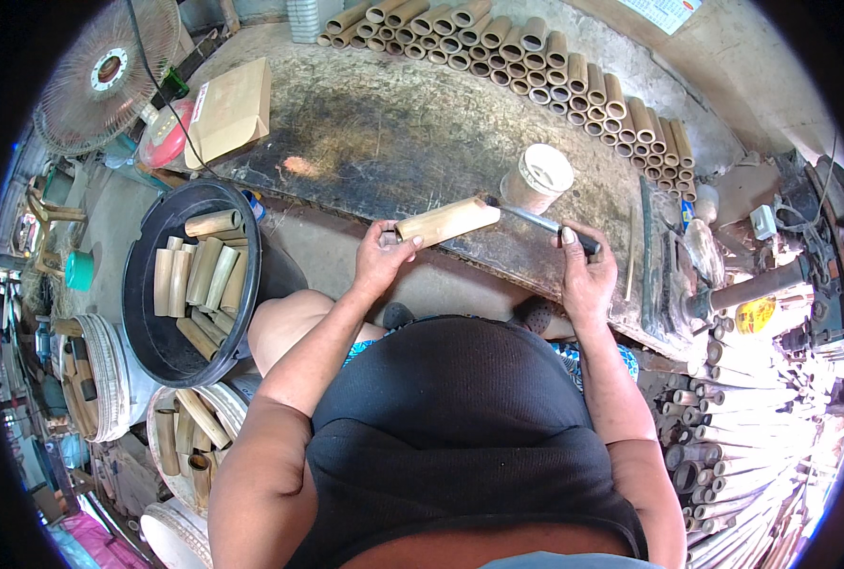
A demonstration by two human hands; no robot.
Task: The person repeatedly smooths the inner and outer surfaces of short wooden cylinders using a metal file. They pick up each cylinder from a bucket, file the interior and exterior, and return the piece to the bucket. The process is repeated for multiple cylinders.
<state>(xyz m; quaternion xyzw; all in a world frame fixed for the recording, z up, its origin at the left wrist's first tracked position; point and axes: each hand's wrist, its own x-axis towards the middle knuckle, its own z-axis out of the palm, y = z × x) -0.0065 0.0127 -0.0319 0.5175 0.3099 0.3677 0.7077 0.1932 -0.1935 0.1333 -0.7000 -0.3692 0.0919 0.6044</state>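
My left hand (381, 258) grips a pale bamboo tube (447, 222) by its near left end, thumb along it. The tube slants up to the right over the table's front edge. In my right hand (588, 273) is a slim tool (533, 219) with a black handle and a silvery metal shaft. The tool's far end meets or lies very near the tube's right end; I cannot tell if they touch, nor what kind of tip it has. Just beyond the tool stands a white plastic tub (545, 171) on the worn wooden table (374, 123).
Stacked bamboo tubes (536, 71) line the table's back. A black basin (137, 313) with cut tubes stands at my left, near a fan (109, 66) and a cardboard piece (232, 109). Tubes fill a pale basket (237, 403) below; long poles (754, 455) lie at right.
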